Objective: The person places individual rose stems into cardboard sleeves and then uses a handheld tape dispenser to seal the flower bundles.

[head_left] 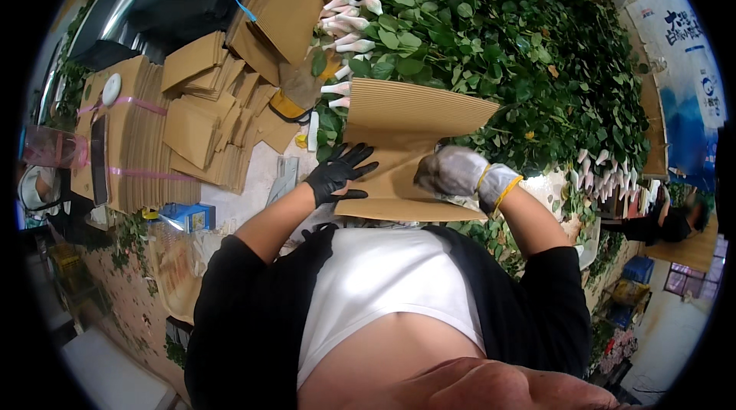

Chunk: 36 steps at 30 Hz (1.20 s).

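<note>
A sheet of corrugated cardboard (414, 107) lies in front of me, folded so its far flap stands up and its near edge turns toward my body. My left hand (339, 175), in a black glove, rests at its left edge with the fingers spread. Over the right part of the sheet is my right hand (458, 171), in a pale grey glove with a yellow-edged cuff. It is smeared by motion, and its fingers look curled. Whether they grip anything is hidden.
Beyond the sheet spreads a heap of leafy green stems (506, 42), with white-wrapped flower heads (356, 15) along its left side and more (606, 176) at right. Stacked cardboard pieces (203, 130) and a blue box (188, 217) stand left. Another person (675, 218) is far right.
</note>
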### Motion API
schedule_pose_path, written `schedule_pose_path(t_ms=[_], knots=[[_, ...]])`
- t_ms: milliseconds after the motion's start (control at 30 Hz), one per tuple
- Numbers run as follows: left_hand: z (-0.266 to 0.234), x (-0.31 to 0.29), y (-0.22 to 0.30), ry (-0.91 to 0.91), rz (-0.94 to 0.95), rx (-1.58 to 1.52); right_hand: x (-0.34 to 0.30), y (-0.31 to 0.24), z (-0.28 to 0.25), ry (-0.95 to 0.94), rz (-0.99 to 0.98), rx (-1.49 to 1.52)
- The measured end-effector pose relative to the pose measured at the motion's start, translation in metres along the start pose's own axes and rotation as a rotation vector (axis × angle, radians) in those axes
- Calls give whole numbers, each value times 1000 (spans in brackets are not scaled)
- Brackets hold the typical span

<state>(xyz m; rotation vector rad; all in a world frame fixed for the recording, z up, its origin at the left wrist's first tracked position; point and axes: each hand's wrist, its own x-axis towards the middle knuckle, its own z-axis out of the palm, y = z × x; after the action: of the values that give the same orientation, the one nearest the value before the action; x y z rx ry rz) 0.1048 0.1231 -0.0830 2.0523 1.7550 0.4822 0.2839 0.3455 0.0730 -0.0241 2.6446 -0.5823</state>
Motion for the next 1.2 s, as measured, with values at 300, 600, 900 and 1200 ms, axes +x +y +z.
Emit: schedule_pose_path(t_ms=[300, 600, 900, 1200], knots=[[6, 12, 1, 22, -68, -68, 12, -3, 6, 111, 59, -55], [15, 3, -8, 111, -56, 35, 46, 0, 40, -2, 114, 66], [9, 9, -7, 18, -93, -84, 37, -11, 6, -101, 41, -224], [48, 11, -25, 179, -106, -173, 28, 6, 54, -231, 78, 671]])
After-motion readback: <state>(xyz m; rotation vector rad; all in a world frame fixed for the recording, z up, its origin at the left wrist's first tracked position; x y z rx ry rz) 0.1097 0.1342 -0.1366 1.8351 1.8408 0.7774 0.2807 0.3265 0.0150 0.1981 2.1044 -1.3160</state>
